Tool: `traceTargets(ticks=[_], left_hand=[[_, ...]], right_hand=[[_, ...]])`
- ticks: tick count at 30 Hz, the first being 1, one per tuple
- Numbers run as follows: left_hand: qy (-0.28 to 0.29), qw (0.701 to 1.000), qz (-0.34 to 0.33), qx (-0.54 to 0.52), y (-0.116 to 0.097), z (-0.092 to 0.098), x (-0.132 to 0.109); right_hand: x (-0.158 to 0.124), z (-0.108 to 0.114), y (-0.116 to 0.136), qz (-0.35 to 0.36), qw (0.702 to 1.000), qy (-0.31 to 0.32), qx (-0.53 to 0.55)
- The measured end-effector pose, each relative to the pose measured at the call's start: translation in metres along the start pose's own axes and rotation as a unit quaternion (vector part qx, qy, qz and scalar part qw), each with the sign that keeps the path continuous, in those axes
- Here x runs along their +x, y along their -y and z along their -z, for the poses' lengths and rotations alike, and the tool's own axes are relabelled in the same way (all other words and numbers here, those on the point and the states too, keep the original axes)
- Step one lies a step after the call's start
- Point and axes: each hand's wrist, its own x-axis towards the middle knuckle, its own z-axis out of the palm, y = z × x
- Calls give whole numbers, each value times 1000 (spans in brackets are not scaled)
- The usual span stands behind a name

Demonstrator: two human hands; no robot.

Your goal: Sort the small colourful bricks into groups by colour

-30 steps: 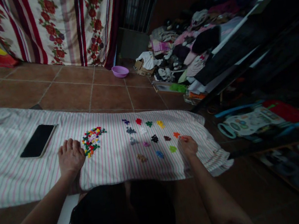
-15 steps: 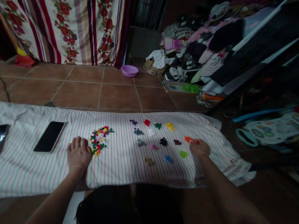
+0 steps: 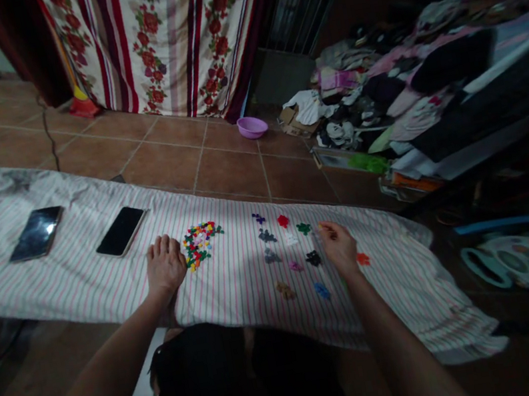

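Note:
My left hand (image 3: 166, 266) lies flat on the striped cloth (image 3: 238, 283), fingers stretched out, beside a mixed heap of small coloured plastic pieces (image 3: 199, 241). Farther right, small piles sorted by colour sit on the cloth, among them red pieces (image 3: 283, 221), green pieces (image 3: 303, 228), black pieces (image 3: 313, 258), blue pieces (image 3: 321, 291) and tan pieces (image 3: 285, 290). Over this group's right side is my right hand (image 3: 340, 248), its fingers curled together. A bit of yellow shows at its fingertips; whether it is held or lies on the cloth is unclear. Orange pieces (image 3: 363, 258) lie right of the wrist.
Two dark-screened devices, a tablet (image 3: 37, 233) and a phone (image 3: 121, 232), lie on the cloth at the left. Beyond its far edge, a purple basin (image 3: 253, 127) stands on the tiled floor near a floral curtain (image 3: 148, 48). Clothes (image 3: 377, 84) are heaped at the right.
My right hand has moved from the orange pile, up and left to where the yellow pile lay. My left hand stays beside the mixed heap. The whole view has shifted.

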Motion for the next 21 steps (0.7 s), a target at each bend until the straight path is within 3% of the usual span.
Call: traceTargets(ticks=[4, 7, 10, 16, 21], left_hand=[[1, 1000, 3, 4, 0, -1, 0], [-1, 1000, 4, 9, 0, -2, 0], [1, 1000, 4, 7, 0, -3, 0], [0, 1000, 9, -13, -1, -1, 1], [0, 1000, 8, -22, -1, -1, 1]], right_hand=[[-12, -59, 88, 129, 972, 120, 153], [-26, -100, 146, 182, 948, 198, 169], [-33, -129, 187, 214, 938, 244, 125], [-31, -154, 214, 195, 943, 271, -10], [-33, -160, 217, 179, 944, 279, -4]])
